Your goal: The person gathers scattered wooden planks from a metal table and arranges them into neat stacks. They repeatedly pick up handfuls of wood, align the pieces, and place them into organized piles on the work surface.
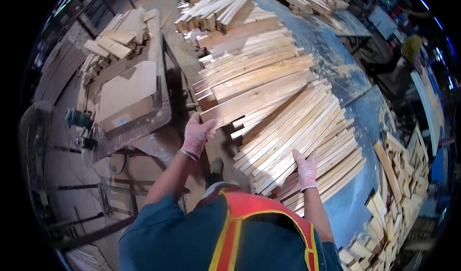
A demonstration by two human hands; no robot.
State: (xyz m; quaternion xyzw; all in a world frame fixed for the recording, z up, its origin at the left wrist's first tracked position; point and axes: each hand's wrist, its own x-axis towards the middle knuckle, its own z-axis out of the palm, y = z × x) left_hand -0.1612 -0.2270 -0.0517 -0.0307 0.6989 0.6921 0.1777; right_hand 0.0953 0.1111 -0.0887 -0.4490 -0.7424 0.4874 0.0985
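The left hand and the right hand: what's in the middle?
In the head view, pale wooden strips lie between the left hand and right hand, with some floor showing beside the left one.

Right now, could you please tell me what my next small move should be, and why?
I would perhaps bring the right hand across to the wide board, because the left hand is only at its left end, while the right is on the narrow strips.

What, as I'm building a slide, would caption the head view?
Gloved left hand gripping a board, right hand on wooden strips across a blue table.
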